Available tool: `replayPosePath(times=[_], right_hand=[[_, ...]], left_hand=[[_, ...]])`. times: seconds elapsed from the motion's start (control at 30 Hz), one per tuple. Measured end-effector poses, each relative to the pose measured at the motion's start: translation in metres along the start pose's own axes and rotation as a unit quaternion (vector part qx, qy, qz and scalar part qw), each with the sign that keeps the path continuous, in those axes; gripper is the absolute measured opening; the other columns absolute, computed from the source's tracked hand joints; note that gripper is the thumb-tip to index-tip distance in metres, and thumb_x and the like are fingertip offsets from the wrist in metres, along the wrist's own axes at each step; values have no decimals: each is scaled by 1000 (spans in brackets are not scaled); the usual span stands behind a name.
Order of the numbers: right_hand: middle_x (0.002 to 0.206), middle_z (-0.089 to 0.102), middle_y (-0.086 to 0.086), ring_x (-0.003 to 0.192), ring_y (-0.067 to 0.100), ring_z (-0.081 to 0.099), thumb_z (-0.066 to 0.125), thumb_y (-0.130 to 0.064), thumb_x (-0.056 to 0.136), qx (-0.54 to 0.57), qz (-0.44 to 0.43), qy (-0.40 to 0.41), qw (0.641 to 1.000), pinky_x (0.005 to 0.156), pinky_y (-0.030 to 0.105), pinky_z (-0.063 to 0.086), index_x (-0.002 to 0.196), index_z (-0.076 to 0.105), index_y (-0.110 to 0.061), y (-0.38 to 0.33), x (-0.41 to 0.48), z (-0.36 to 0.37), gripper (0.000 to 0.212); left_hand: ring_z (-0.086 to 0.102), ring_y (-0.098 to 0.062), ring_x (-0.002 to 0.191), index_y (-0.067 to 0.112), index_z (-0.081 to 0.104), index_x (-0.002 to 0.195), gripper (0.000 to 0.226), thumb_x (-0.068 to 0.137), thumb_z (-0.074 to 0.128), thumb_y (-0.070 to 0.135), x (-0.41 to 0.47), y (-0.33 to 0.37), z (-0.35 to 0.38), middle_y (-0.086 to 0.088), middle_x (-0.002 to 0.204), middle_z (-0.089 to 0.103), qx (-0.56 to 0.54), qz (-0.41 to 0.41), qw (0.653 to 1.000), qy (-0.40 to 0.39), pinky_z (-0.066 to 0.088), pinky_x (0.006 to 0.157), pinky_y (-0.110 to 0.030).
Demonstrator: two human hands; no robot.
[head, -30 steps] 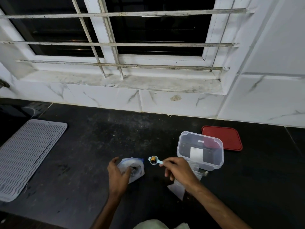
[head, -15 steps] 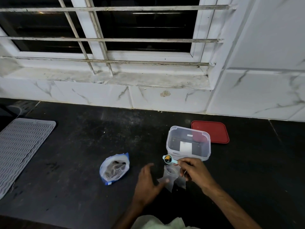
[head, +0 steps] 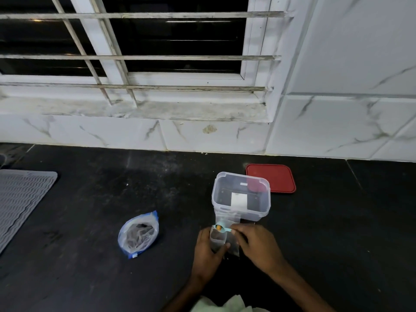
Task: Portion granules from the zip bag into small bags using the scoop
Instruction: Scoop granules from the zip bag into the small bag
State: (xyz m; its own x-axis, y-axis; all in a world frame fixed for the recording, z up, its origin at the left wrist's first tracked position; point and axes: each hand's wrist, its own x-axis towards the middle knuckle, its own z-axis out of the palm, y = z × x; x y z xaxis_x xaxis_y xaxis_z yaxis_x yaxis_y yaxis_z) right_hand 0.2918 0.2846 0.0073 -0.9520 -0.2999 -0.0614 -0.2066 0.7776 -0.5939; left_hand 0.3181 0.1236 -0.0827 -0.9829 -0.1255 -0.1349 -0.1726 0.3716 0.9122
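Our left grip [head: 206, 255] is curled round a small bag [head: 218, 240], thumb on its near face, and holds it upright on the dark worktop [head: 90, 221]. Our right grip [head: 256, 244] pinches the handle of the pale blue scoop [head: 221, 228], whose bowl sits right at the open mouth of that small bag with something orange and dark in it. Whether any of it is falling into the bag, we cannot tell. More clear plastic lies flat under and just beyond the right grip, touching the near wall of the clear container [head: 217, 194]. That container stands open just beyond our hands, a white slip [head: 239, 200] on its bottom. Its red lid [head: 274, 179] lies flat on the worktop behind it, to the far right. The zip bag [head: 138, 235] rests well to the left of the hands, mouth open toward the wall, dark granules showing through its clear side. At the far left edge lies a grey ribbed mat [head: 20, 199].
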Motion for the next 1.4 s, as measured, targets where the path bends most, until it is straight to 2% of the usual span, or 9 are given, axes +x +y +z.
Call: replayPosePath(times=[0.07,0.2,0.43,0.67,0.77,0.87,1.0,1.3,1.4], right_hand=[[114,68,-12,103,10,64,52,-40,91,-79,-67,3,995,85,25,51,115,68,-30,-1,-1,2,31],[81,69,-18,77,3,65,88,-34,56,-183,-154,36,970,50,15,48,89,71,-34,0,-4,18,38],[96,71,-17,88,3,63,88,-18,61,-118,-157,78,977,67,13,52,101,74,-27,-4,-9,23,44],[104,67,-26,97,-11,57,51,-36,87,-1,-40,107,993,87,7,43,106,71,-37,-6,-14,27,28],[102,71,-24,94,-10,63,63,-23,91,134,56,101,984,86,12,49,105,74,-32,-5,-8,28,21],[90,77,-8,81,3,71,66,-5,89,331,159,88,926,69,16,54,96,78,-20,-7,-3,24,20],[85,76,9,68,13,70,64,0,89,467,226,65,853,56,17,50,94,77,-8,-10,-3,21,16],[88,77,8,64,7,66,63,-3,90,481,228,59,844,48,11,43,96,75,-11,-14,-3,12,15],[86,77,7,64,6,67,62,-4,91,483,206,57,849,50,11,44,94,75,-12,-28,-2,5,16]], left_hand=[[61,-4,99,27,58,108,41,75,82,28,1,-1,-1,7,104,64,-21,5,1000,18,48,85,-18],[63,-8,97,24,60,107,38,76,82,25,3,2,-6,7,101,64,-42,23,998,31,48,83,-17],[64,-6,98,22,59,109,39,76,79,19,0,5,-4,5,103,65,-65,22,997,33,50,83,-18],[64,-6,96,26,60,105,37,76,81,19,1,5,-4,6,101,66,-67,17,997,34,52,83,-22],[62,-2,100,30,58,110,39,77,80,30,1,3,-2,10,106,64,-58,8,998,23,52,87,-22],[60,3,103,35,55,114,47,75,79,44,2,2,-2,14,110,60,-39,-7,999,-1,52,88,-21],[58,8,102,42,48,113,46,77,75,51,3,1,-2,18,113,56,-15,-27,999,-17,54,89,-24],[49,-2,121,41,36,129,92,53,87,47,0,-4,-14,13,130,45,0,-4,998,-66,47,103,-33],[43,3,129,41,31,136,89,63,83,45,-8,4,-36,16,139,42,6,31,998,-63,43,108,-30]])
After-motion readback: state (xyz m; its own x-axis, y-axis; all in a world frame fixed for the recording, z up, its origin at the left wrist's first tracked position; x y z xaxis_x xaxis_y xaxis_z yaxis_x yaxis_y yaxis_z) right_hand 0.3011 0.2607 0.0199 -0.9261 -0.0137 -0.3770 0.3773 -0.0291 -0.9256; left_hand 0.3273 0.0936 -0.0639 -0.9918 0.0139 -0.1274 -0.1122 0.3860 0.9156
